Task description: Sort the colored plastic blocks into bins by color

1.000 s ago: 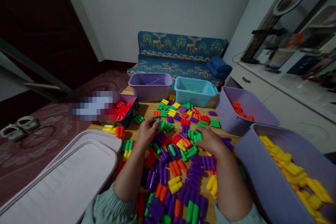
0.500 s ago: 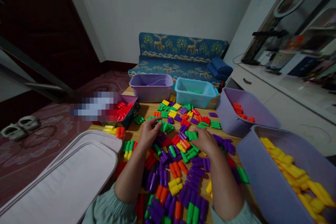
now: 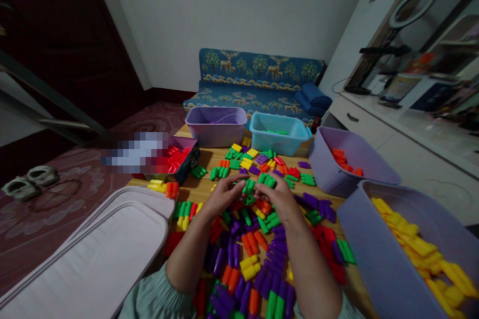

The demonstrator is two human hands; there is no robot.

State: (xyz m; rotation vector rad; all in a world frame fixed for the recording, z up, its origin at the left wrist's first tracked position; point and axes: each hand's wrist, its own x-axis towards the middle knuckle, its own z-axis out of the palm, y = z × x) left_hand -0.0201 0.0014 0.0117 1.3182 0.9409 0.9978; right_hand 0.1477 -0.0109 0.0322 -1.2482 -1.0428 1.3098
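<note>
One green interlocking toy block [image 3: 249, 187] is sitting in the left hand [image 3: 226, 195], mid-frame, thumb and fingers pinching it. A second green block [image 3: 266, 180] is sitting just right of it, pinched by the right hand [image 3: 277, 197]. Both hands are hovering close together over the pile; can't tell whether the two pieces are touching.

Loose blocks are covering most of the wooden table [image 3: 211, 156]. Purple blocks [image 3: 271, 255] are dominating bottom center, with a yellow block pair [image 3: 250, 266] lying among them. Red blocks [image 3: 325, 239] are lying right of the right forearm.

Containers are ringing the pile. Top center: a purple tub [image 3: 217, 135] is standing beside a light blue tub [image 3: 279, 145] with some green pieces inside. Right: a lavender tub [image 3: 333, 178] is holding orange blocks [image 3: 340, 158]. Lower right: a larger lavender bin [image 3: 368, 249] is holding yellow blocks [image 3: 415, 241]. Left of center: an open box [image 3: 189, 161] is holding red pieces; pixelation is hiding its left part. Lower left: pale lids [image 3: 101, 264] are lying stacked.
</note>
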